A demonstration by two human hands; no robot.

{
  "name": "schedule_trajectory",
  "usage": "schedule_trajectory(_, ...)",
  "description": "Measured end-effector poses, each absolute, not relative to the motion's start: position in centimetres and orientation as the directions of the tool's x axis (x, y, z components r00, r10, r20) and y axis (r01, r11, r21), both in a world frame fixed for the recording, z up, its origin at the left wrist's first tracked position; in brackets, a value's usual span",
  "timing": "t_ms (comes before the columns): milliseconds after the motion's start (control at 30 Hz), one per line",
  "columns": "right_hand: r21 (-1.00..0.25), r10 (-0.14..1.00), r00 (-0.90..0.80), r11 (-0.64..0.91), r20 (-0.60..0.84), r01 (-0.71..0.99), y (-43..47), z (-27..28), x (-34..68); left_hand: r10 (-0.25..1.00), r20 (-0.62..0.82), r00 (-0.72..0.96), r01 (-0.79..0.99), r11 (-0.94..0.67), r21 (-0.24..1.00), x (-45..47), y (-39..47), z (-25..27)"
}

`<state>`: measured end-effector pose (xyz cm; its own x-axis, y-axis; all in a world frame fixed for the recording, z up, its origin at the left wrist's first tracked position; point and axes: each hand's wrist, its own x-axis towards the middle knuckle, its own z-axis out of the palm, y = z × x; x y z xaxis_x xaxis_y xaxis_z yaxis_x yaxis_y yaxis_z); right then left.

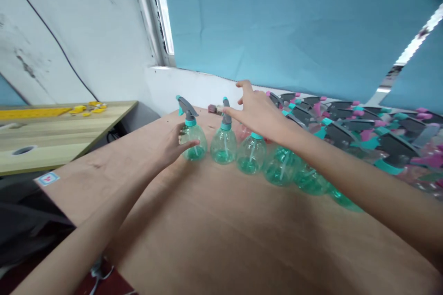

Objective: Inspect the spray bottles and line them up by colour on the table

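My left hand (169, 145) is curled against the leftmost spray bottle (194, 143), thumb across its front and the other fingers partly hidden at its left side. That bottle is clear green with a grey and turquoise trigger head, and it stands upright on the table. To its right stands a second green spray bottle (223, 145). My right hand (258, 108) is raised by this bottle's head, fingers apart, thumb tip over or against the head; whether it touches I cannot tell. Below the right hand is a third green spray bottle (251, 156), its head hidden by the hand.
More green spray bottles (282, 166) continue the row rightward under my right forearm. Behind them crowd many grey, pink and turquoise trigger heads (394, 143). The wooden table (214, 230) meets a white wall. A small reddish object (212, 109) lies at the back. Yellow pieces (86, 109) lie on another desk (104, 120).
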<state>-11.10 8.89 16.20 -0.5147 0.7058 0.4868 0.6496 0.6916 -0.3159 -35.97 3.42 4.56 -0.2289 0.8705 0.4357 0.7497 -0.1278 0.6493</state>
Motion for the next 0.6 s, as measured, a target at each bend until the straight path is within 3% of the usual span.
schedule_trajectory(600,-0.142,0.690,-0.624,0.704,0.367,0.696,9.9,14.9,-13.7,0.861,0.464,-0.207,0.768,-0.151,0.622,-34.7,4.4,4.3)
